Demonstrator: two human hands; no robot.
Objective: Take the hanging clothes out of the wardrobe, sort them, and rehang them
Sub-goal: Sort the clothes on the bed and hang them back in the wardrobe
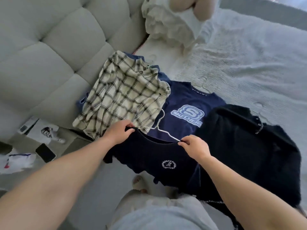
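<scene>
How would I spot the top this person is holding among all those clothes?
Look at the near edge of the bed, where clothes lie spread out. The dark top hangs in front, its neckline pinched by the left hand and right hand. Unlike the navy shirt with its big logo, it bears one small round white emblem.

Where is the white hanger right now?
In the head view, the white hanger sits mid-frame at the neckline of the dark top that both hands hold, its hook lying over the navy Skechers shirt beside the plaid shirt.
</scene>
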